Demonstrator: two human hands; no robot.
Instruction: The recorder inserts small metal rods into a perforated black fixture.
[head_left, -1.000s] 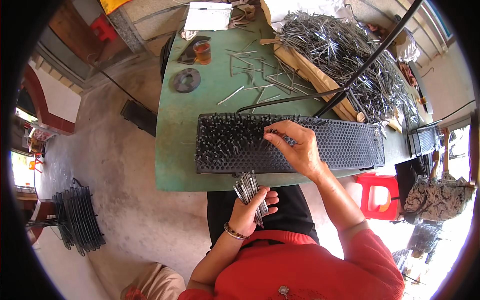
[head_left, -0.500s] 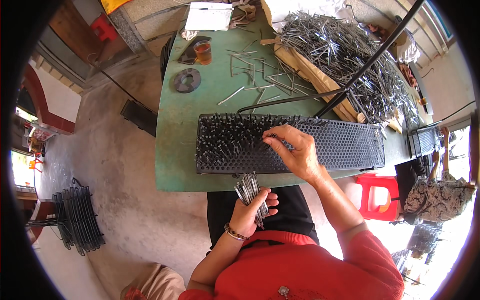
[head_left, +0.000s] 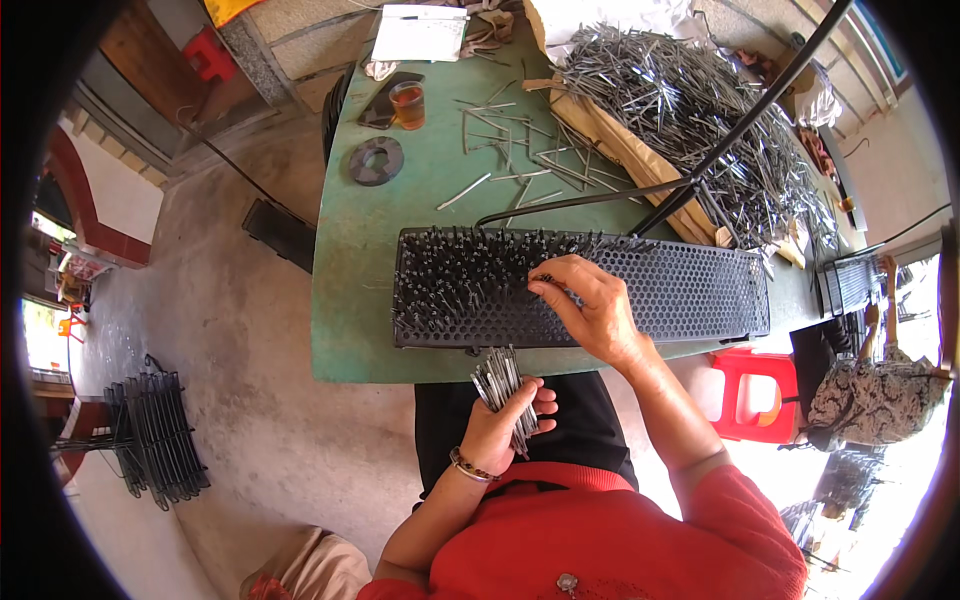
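A bundle of thin grey metal rods (head_left: 500, 384) is gripped in my left hand (head_left: 497, 428), with the fingers wrapped round it, just off the table's front edge. Above the long black perforated metal panel (head_left: 690, 290), my right hand (head_left: 596, 310) makes a pinch with thumb and forefinger. The dark tip of a metal rod (head_left: 543, 279) shows between those fingers; most of it is hidden. Many upright rods (head_left: 455, 270) stand in the holes across the panel's left part. Bare holes show along its front edge and over its right part.
Loose rods (head_left: 500, 150) lie on the green table (head_left: 350, 280), beside a large rod pile (head_left: 690, 110) on brown paper. A cup of brown liquid (head_left: 408, 105), a dark ring (head_left: 376, 161) and a black bar (head_left: 740, 140) are nearby. Another person (head_left: 870, 400) works at far right.
My right hand has shifted very slightly over the panel, its pinch still closed. The left hand and its bundle look unmoved.
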